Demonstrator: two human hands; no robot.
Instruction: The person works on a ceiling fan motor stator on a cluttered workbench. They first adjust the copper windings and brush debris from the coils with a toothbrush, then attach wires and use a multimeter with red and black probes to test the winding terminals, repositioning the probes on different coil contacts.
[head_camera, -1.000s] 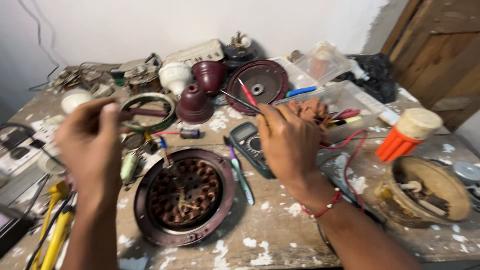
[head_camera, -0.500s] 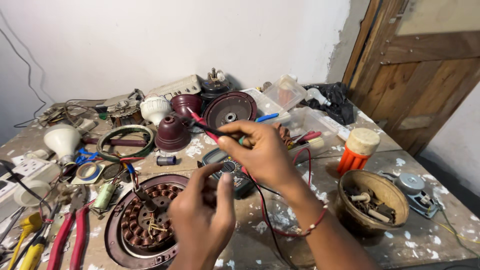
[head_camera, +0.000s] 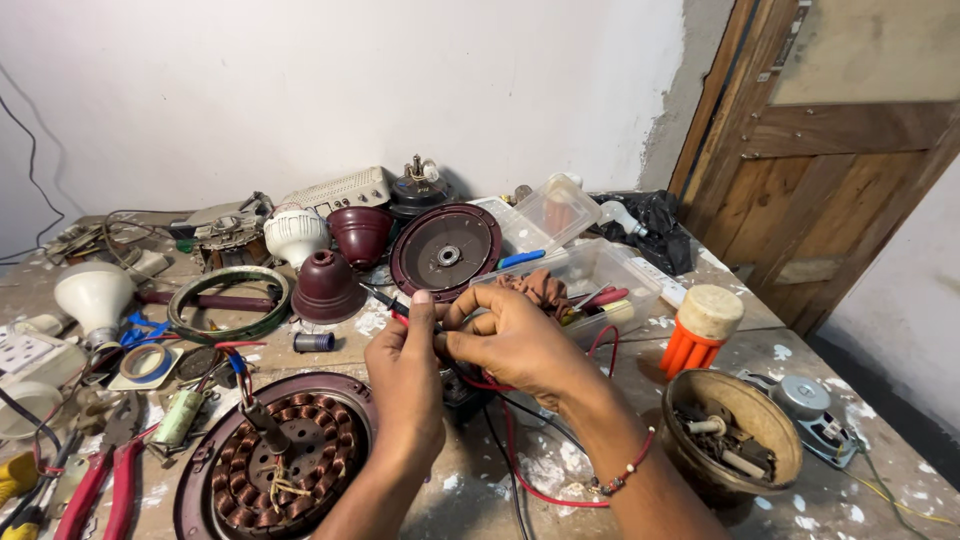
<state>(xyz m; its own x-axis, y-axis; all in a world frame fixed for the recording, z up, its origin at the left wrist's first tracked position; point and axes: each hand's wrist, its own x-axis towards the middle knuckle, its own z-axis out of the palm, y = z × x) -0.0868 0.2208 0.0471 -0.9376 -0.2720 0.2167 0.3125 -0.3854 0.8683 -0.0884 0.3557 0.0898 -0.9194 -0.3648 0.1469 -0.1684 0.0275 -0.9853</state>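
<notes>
Copper windings fill the open motor stator (head_camera: 275, 462) at the left of the bench (head_camera: 480, 490), a loose lead rising from its hub. Beside it, your left hand (head_camera: 408, 385) pinches the red probe (head_camera: 392, 303), fingers together on its shaft; your right hand (head_camera: 510, 340) closes on the same probe and its red wire (head_camera: 520, 470). Risk as I judge it: slack wire could snag the rusty bowl (head_camera: 735, 432) at right, or the tip could slip.
</notes>
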